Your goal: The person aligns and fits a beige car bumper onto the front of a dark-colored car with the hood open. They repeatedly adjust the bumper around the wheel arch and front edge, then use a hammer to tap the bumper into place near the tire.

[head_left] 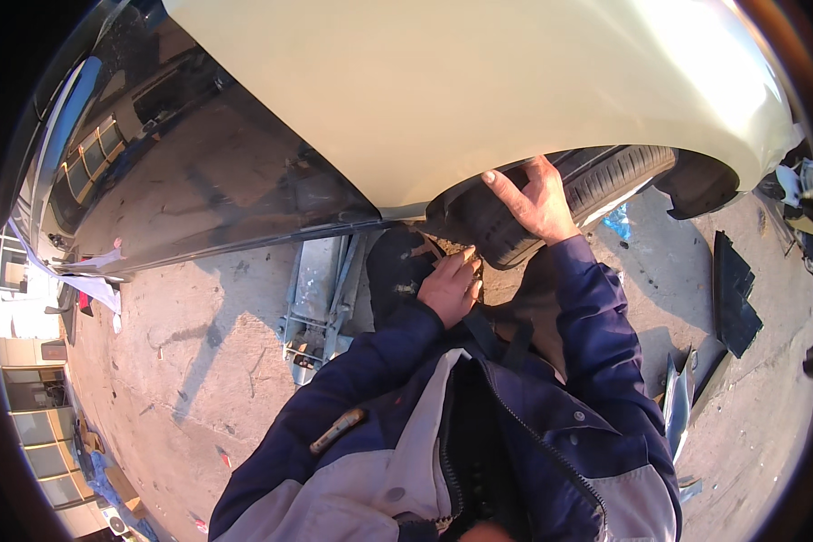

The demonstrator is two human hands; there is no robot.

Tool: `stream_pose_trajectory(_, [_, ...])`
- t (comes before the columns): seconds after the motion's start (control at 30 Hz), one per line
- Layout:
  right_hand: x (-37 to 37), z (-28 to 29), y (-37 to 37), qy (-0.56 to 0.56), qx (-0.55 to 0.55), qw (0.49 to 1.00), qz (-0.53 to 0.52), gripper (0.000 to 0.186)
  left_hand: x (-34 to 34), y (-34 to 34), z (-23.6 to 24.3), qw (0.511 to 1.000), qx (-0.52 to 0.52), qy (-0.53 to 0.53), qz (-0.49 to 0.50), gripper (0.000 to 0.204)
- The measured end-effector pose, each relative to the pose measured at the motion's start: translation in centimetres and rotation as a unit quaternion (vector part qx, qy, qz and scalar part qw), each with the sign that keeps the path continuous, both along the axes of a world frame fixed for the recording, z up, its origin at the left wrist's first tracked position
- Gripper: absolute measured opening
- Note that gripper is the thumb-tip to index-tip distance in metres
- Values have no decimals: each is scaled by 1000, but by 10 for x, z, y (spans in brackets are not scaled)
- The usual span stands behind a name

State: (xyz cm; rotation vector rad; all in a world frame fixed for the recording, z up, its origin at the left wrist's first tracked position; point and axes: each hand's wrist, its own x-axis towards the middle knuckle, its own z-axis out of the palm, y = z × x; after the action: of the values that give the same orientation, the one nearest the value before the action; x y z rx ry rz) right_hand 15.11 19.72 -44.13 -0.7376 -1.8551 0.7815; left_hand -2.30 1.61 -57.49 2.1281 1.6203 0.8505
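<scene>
A pale cream car fender (406,99) fills the upper view, its wheel arch curving over a black tyre (596,181). My right hand (544,206) reaches up into the arch, its thumb stretched out toward the left and apart from the fingers. The fingertips pass behind the fender's lip and are hidden. Lower and to the left, my left hand (450,287) is closed with curled fingers, above my bent knee and close to the fender's bottom corner. What its fingers hold, if anything, is too small to make out.
A grey floor jack (316,294) stands under the dark, glossy car door (244,172) on the left. On the concrete at right lie a black jagged panel (733,294) and a bent metal piece (677,406). Blue plastic (617,221) lies beyond the tyre.
</scene>
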Motion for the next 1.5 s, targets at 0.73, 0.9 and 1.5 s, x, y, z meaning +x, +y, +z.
stream_pose_trajectory(0.73, [12,-17,-22,-82,-3,994,-67,24,-9,78,14,967,-33,-227,108,112])
stream_pose_trajectory(0.9, [3,-21,-30,-5,-42,998,-55,19,12,85,22,950,-42,-310,19,121])
stream_pose_trajectory(1.5, [-123,-142,-39,44,-479,876,6,70,-4,79,-259,983,-108,147,12,70])
